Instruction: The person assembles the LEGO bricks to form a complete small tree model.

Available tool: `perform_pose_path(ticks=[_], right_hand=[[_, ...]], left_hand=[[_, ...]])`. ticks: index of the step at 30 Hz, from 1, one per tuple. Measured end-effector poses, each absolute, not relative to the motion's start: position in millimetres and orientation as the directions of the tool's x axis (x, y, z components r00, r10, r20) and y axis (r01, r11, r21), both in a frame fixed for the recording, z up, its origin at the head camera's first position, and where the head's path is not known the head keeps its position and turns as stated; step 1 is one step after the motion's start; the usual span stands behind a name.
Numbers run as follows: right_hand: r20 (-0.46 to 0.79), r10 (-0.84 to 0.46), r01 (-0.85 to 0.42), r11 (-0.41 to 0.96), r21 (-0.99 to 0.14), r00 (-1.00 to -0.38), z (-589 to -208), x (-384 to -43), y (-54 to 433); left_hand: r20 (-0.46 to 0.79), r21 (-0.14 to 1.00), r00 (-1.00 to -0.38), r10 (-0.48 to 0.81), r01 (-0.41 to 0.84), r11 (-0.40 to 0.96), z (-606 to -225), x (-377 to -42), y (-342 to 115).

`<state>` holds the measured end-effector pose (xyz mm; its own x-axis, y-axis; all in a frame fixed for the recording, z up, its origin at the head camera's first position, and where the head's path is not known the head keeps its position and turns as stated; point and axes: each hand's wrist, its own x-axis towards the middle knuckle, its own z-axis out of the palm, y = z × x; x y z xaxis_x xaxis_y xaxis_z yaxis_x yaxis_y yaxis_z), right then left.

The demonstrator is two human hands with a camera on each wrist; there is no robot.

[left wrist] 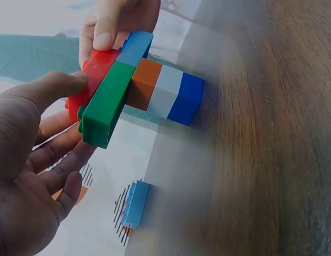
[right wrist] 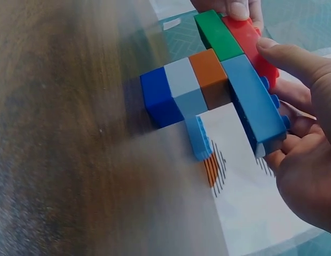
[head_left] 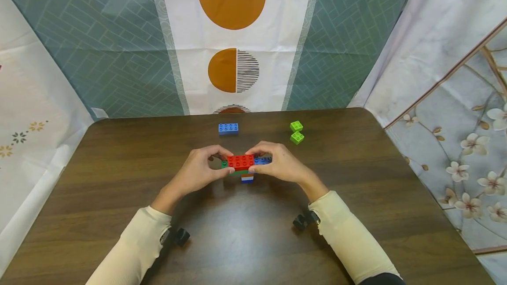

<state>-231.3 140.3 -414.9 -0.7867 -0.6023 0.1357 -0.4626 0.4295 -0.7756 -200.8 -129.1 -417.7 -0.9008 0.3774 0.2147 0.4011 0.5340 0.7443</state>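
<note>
A red brick (head_left: pixel 240 162) lies across the top of a green brick (left wrist: pixel 109 104) and a blue brick (right wrist: pixel 255 101), which sit end to end. Beneath their joint stands a column of an orange brick (right wrist: pixel 209 74), a white brick (right wrist: pixel 182 85) and a dark blue brick (right wrist: pixel 159 100) at the bottom. My left hand (head_left: pixel 200 168) pinches the red brick's left end between thumb and fingers. At its other end, my right hand (head_left: pixel 277 162) grips the same brick, thumb on the near side, fingers on the far side.
Behind the hands, a loose blue brick (head_left: pixel 228 129) lies near the table's back edge. Two lime green bricks (head_left: pixel 296 132) rest further right. Patterned cloth hangs behind the brown table (head_left: pixel 119 166), and light curtains flank it.
</note>
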Motion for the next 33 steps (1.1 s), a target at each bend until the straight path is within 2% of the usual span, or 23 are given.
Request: perform_pose_path(ticks=[5, 15, 21, 26, 33], right_hand=[[0.154, -0.592, -0.461, 0.412, -0.786, -0.791, -411, -235, 149], [0.199, -0.409, -0.366, 0.384, -0.848, -0.891, -403, -255, 189], [0.166, -0.242, -0.257, 0.419, -0.871, -0.956, -413, -272, 216], [0.157, -0.142, -0.206, 0.467, -0.860, -0.977, -430, -284, 233], [0.079, -0.041, -0.088, 0.573, -0.815, -0.996, -451, -292, 248]], left_hand=[[0.225, 0.736, -0.898, 0.378, 0.411, 0.538, -416, -200, -129], [0.213, 0.732, -0.902, 0.375, 0.402, 0.550, -416, -201, -128], [0.218, 0.731, -0.900, 0.378, 0.407, 0.548, -416, -200, -128], [0.219, 0.731, -0.898, 0.380, 0.410, 0.546, -416, -200, -128], [0.221, 0.732, -0.898, 0.380, 0.410, 0.543, -418, -200, -129]])
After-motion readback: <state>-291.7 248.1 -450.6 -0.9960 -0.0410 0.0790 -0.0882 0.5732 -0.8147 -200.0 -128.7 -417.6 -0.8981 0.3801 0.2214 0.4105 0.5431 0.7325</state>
